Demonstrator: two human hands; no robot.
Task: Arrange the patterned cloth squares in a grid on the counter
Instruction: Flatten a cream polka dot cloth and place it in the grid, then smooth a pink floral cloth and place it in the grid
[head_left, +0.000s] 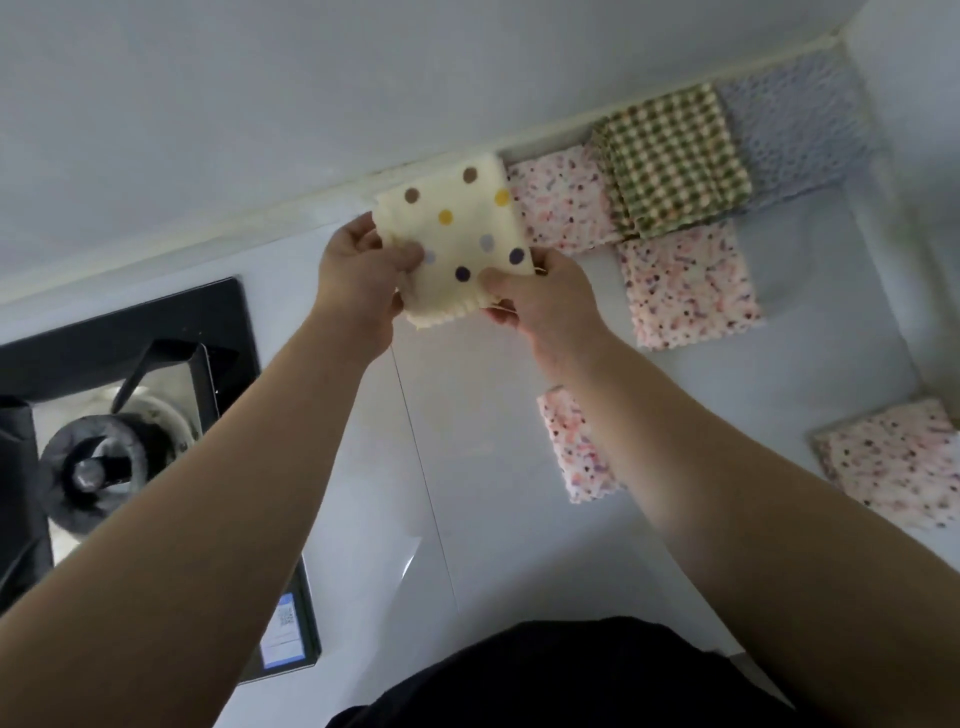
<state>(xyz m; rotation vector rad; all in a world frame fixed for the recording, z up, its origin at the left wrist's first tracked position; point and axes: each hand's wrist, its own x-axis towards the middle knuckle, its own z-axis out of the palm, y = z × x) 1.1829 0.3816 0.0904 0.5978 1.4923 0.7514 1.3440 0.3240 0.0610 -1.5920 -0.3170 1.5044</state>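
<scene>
I see both hands pinching the cream polka-dot cloth at upper centre, the left hand on its left edge and the right hand on its lower right corner. I can't tell whether it touches the bench. Right of it, a pink speckled cloth is partly hidden by the green checked stack, with a blurred blue-grey cloth beyond. The right forearm hides part of a lower pink cloth, and the frame's right edge cuts off another pink square.

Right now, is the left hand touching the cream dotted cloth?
Touching. The head view shows the left hand pinching the cream dotted cloth at its left edge, thumb on top of the fabric. The right hand pinches its lower right corner.
</scene>
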